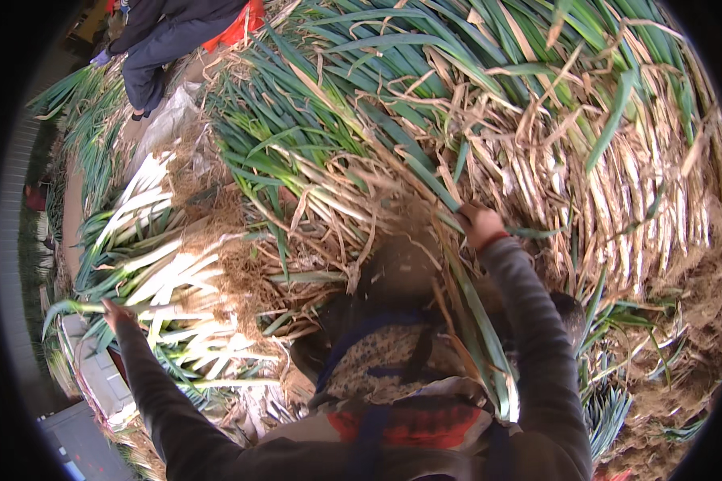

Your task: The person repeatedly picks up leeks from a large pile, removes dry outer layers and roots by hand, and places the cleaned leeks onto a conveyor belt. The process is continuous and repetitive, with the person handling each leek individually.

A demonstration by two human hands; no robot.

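My left hand is stretched out to the left, its fingers closed on a leek where the green meets the white. Beneath it lies a row of peeled white leeks, roots turned toward me. My right hand is closed around the green part of an untrimmed leek in front of me. Long green and dry leaves hang down across my lap beside my right forearm. Which leek these leaves belong to, I cannot tell.
A large heap of unpeeled leeks with dry husks fills the far right. More leeks lie ahead. Another person in dark clothes is at the far left. A grey box stands near my left arm; loose soil covers the right.
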